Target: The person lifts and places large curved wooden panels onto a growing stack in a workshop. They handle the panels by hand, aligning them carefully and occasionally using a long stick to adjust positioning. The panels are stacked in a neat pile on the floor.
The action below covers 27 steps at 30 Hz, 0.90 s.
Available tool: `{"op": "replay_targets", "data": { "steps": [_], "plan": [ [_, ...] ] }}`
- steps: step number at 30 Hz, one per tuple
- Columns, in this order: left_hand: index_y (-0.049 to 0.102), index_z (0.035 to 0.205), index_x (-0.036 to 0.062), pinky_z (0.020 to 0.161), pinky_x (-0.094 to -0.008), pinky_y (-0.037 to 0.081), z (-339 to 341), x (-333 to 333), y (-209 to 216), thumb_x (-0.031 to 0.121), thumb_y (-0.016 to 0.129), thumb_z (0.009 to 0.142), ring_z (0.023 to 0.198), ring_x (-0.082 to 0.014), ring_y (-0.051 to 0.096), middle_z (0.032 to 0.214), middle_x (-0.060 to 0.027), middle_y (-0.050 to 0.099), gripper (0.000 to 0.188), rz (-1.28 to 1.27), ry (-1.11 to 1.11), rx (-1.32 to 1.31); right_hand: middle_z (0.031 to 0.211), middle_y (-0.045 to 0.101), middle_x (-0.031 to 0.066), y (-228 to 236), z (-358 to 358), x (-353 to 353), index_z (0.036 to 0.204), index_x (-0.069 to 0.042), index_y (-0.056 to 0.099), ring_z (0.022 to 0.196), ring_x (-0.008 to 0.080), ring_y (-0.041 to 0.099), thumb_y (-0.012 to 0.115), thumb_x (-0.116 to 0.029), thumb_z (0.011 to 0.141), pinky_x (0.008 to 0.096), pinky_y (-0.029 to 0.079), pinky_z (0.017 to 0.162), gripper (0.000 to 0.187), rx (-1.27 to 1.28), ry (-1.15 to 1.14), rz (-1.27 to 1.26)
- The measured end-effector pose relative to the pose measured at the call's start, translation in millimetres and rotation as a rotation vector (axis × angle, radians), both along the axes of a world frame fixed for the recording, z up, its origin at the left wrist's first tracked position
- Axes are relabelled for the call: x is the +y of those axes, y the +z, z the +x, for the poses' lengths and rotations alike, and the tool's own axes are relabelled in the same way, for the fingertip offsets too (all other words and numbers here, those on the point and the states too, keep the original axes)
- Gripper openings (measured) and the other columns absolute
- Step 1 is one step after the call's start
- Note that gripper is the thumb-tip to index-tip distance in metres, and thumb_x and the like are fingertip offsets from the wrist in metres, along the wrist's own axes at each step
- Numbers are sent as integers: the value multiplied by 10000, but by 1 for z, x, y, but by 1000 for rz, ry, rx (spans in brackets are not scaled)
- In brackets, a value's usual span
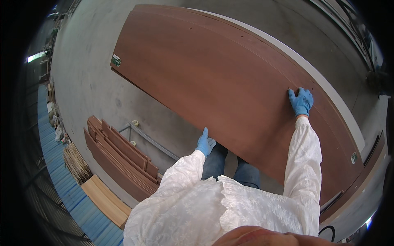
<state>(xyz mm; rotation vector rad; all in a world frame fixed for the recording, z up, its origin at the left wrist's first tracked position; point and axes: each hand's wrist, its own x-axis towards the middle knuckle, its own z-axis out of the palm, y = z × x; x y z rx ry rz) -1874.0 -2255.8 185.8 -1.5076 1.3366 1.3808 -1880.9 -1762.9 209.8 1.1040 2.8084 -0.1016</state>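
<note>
A large reddish-brown flat panel point(213, 78), shaped like a door leaf, lies slanting across the view in front of me. My right hand point(303, 101), in a blue glove, rests on its upper face toward the far long edge, with the fingers spread. At the near long edge is my left hand point(205, 143), also blue-gloved. Its thumb points up and the fingers are stretched out; whether it touches the edge I cannot tell. Small green-and-white labels point(116, 60) mark the panel's corners, and a few small dark holes show near its far side.
A pale board edge point(328, 88) shows beneath the panel's far side. To the left, brown strips point(119, 151) are stacked beside a grey metal frame point(152, 141) with casters. Beyond them are light wooden boards point(106, 201) and a bundle of thin sticks point(76, 164).
</note>
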Motion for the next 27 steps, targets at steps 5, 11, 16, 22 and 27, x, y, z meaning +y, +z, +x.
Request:
{"op": "replay_targets", "data": {
  "steps": [5,11,16,22,27],
  "plan": [
    [423,1409,87,1006,-441,454,9,1,-15,717,628,792,1150,-290,570,1323,-98,538,906,-75,28,-59,963,636,127,-4,9,-7,903,-100,679,923,313,594,660,-588,793,434,448,831,500,63,35,6],
    [426,1424,112,1048,-442,426,-23,6,-36,749,430,879,1267,-278,500,1454,-73,469,839,18,162,292,918,624,121,-14,12,1,881,-77,672,862,323,587,690,-562,796,422,472,763,493,128,42,-54],
    [396,1457,127,1093,-435,384,-34,-2,-19,743,347,912,1351,-266,422,1513,-34,406,823,18,115,137,892,625,124,-17,12,-7,882,-64,678,862,317,583,690,-569,795,424,472,760,513,190,-35,-49],
    [371,1477,170,1133,-415,335,-31,-19,-17,764,320,903,1387,-237,376,1543,1,364,827,7,99,121,902,626,128,-12,15,-26,885,-67,693,872,312,581,678,-565,801,422,471,768,505,126,-59,-29],
    [362,1483,156,1136,-446,313,-18,-43,-36,773,319,896,1383,-254,383,1531,-23,391,853,-10,47,247,901,621,139,-13,28,-41,854,-69,686,865,323,585,667,-565,806,431,471,760,498,183,-32,-58]
  ]
}}
